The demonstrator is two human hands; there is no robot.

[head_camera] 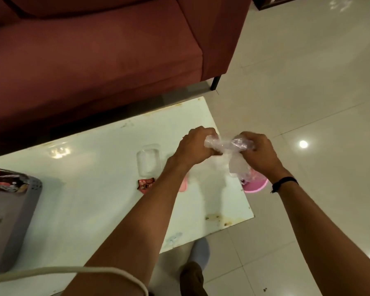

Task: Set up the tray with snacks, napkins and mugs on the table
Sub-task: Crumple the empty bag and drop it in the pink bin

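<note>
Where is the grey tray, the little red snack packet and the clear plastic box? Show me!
grey tray (13, 212): head view, on its bare grey floor near the rim.
red snack packet (145, 184): head view, middle of the wrapper lying on the table.
clear plastic box (149, 160): head view, centre of its see-through bottom.

**What I am wearing on arms, wrist and feet**

Both of my forearms are bare right up to the near edge of my view; no sleeve shows on either one. My left hand carries no ring, watch or band that I can see. My right hand is bare too, but just behind it a thin black wristband circles the wrist, with a short loose end hanging off its left side. Lower down, between my arms, I see one foot in a pale grey-blue sock, and nearer still a patch of dark brown trouser leg.
</note>
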